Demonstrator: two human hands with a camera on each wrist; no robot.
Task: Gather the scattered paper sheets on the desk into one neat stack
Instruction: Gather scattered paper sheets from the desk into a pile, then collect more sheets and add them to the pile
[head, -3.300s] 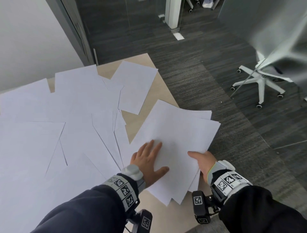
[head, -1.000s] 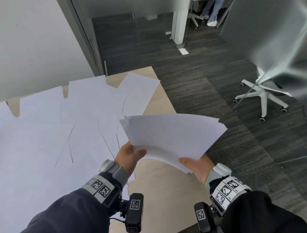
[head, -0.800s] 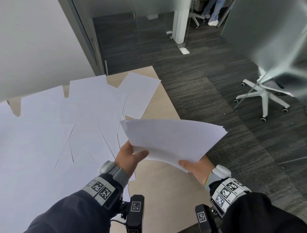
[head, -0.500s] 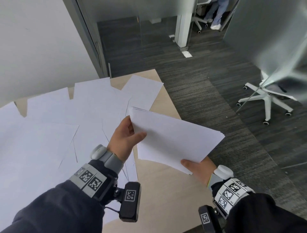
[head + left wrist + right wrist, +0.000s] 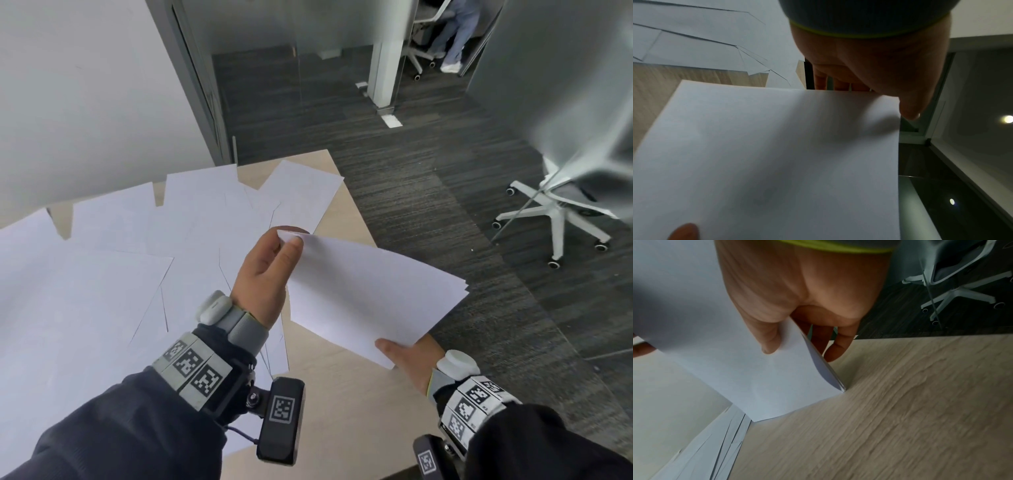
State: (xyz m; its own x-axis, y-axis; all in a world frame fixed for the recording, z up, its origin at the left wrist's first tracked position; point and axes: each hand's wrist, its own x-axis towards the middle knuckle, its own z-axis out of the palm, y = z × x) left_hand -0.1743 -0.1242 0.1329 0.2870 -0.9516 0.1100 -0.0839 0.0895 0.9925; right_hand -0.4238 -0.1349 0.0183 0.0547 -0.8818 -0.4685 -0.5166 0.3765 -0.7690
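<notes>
I hold a bundle of white sheets [image 5: 370,291] in the air over the desk's right edge, tilted on end. My left hand [image 5: 270,263] pinches its far top corner, thumb on the near face. My right hand [image 5: 407,356] grips the near bottom corner, thumb on top and fingers underneath. The left wrist view shows the bundle's [image 5: 777,162] flat face below my left hand [image 5: 869,65]. In the right wrist view my right thumb [image 5: 766,337] presses on the bundle [image 5: 756,378], whose corner hangs just above the wood. Several loose sheets [image 5: 102,274] lie scattered across the desk's left part.
The pale wooden desk [image 5: 342,394] shows bare wood at the near right. Dark carpet [image 5: 445,171] lies beyond its right edge. A white office chair [image 5: 555,219] stands on the right. A person's legs [image 5: 455,37] show by a far chair. A wall [image 5: 85,85] bounds the left.
Both hands lifted the sheets off the desk. The left hand then slid up to the bundle's far corner and the bundle turned more upright, its edges drawn closer together.
</notes>
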